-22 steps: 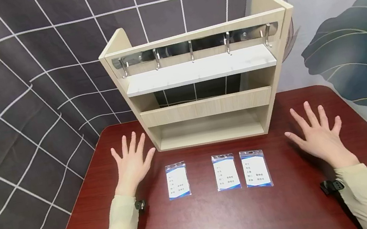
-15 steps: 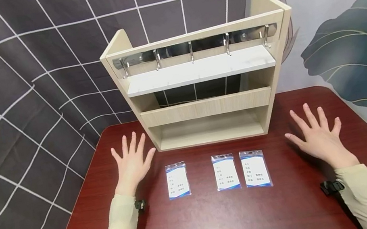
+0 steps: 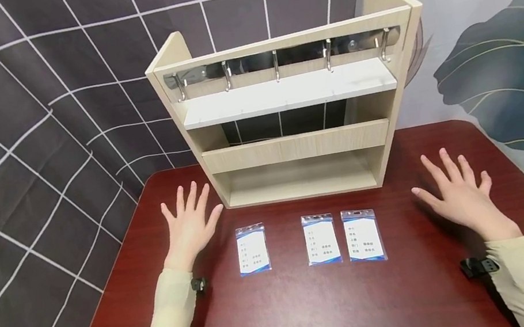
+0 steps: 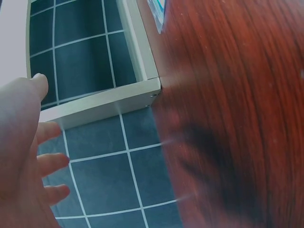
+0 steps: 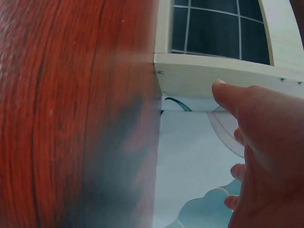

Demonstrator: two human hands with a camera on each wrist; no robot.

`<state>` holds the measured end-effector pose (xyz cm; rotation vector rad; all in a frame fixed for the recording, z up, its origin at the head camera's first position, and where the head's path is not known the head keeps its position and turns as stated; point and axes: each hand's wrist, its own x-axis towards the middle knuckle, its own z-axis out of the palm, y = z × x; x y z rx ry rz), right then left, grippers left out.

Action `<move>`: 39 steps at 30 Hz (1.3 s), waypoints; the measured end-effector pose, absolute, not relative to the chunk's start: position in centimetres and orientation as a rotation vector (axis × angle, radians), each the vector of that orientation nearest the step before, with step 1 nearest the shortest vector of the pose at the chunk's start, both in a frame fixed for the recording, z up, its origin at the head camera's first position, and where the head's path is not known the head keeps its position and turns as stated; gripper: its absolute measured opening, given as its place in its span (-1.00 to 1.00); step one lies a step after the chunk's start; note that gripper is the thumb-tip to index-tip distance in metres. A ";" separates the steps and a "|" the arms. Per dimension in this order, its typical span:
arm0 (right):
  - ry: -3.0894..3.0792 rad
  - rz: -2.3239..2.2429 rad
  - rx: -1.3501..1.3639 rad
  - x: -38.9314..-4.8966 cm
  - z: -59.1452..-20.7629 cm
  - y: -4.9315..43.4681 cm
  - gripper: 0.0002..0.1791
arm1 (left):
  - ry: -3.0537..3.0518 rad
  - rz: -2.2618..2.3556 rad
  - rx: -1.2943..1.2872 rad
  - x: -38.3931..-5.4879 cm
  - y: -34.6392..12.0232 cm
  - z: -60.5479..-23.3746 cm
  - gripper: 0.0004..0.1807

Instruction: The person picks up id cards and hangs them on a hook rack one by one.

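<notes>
My left hand (image 3: pixel 188 226) is held with fingers spread over the table's left side, near the shelf's lower left corner, holding nothing. On the right, my right hand (image 3: pixel 465 198) is spread likewise, also with nothing in it. Between the hands lie three badge holders with printed cards, in a row: a left badge (image 3: pixel 253 250), a middle badge (image 3: pixel 321 239) and a right badge (image 3: pixel 363 235) close beside the middle one. Both wrist views show the hands raised, casting shadows on the table. A corner of one badge (image 4: pixel 158 12) shows in the left wrist view.
A pale wooden shelf unit (image 3: pixel 296 147) stands behind the badges, with a white shelf board (image 3: pixel 286 93) and a metal rail (image 3: pixel 250 64) of several hooks. The dark red table (image 3: pixel 295 321) spans below. A tiled-pattern curtain (image 3: pixel 36 197) hangs left, a leaf-print one (image 3: pixel 513 66) right.
The head view has shifted slightly, so the shelf and badges sit a little higher in it. My right hand has moved slightly to the right in view; both hands stay spread.
</notes>
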<state>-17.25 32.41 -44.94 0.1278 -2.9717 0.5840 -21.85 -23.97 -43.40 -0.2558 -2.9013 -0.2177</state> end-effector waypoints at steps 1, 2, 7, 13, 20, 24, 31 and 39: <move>-2.974 0.604 0.134 -17.2 -44.9 32.4 -0.05 | -2.903 -0.229 -0.264 -21.9 -24.0 -43.4 -0.20; -2.978 0.623 0.141 -17.1 -44.9 32.4 -0.06 | -2.907 -0.248 -0.271 -21.9 -24.0 -43.4 -0.20; -3.028 0.697 0.210 -16.9 -44.4 31.5 -0.16 | -2.913 -0.427 -0.327 -21.7 -24.3 -43.2 -0.24; -3.051 0.753 0.324 -17.0 -43.4 30.3 -0.25 | -2.962 -0.688 -0.394 -21.6 -24.5 -42.6 -0.28; -2.943 0.862 0.313 -16.8 -42.0 29.2 -0.33 | -3.036 -0.822 -0.445 -21.1 -24.1 -43.3 -0.36; -2.867 0.889 0.277 -16.7 -41.2 28.6 -0.38 | -3.075 -0.883 -0.479 -20.9 -23.8 -43.7 -0.39; -2.680 0.904 0.148 -17.1 -39.7 27.9 -0.50 | -3.139 -0.895 -0.493 -20.5 -23.6 -44.0 -0.44; -2.455 0.955 0.057 -19.0 -37.0 27.4 -0.51 | -3.197 -0.848 -0.548 -21.0 -23.0 -44.9 -0.46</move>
